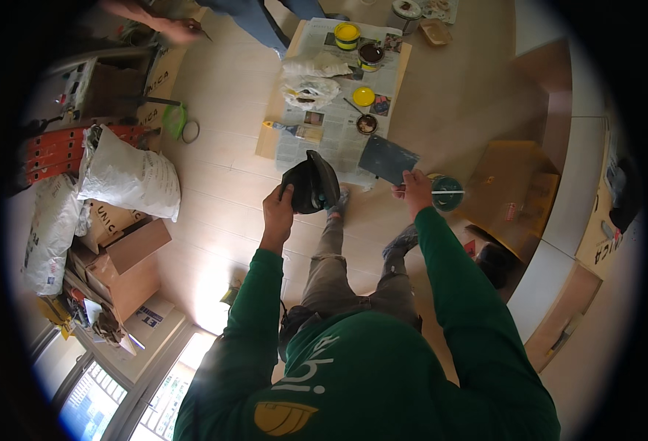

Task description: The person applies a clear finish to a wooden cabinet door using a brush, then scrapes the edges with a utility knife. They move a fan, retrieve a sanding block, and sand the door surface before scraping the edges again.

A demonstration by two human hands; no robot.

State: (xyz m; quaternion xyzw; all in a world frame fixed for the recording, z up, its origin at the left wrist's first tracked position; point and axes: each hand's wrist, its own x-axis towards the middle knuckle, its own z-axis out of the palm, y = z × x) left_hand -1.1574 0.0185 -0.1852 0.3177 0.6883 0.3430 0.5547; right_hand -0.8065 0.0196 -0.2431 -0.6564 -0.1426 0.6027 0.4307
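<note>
My left hand is closed on the edge of a black, hollow, bowl-like thing, tilted on its side; I cannot make out its exact kind. To its right, my right hand grips the near corner of a dark grey flat rectangular sheet. Both are held up in front of me, apart from each other. Beyond them, newspaper covers a board, and a wide paintbrush lies on it. A small open tin with dark contents and a stick stands near a yellow lid.
Farther off stand a yellow-topped tin, an open tin of brown stuff and plastic bags. A dark green bucket and cardboard are at right. White sacks and boxes crowd the left. Another person's hand shows at top left.
</note>
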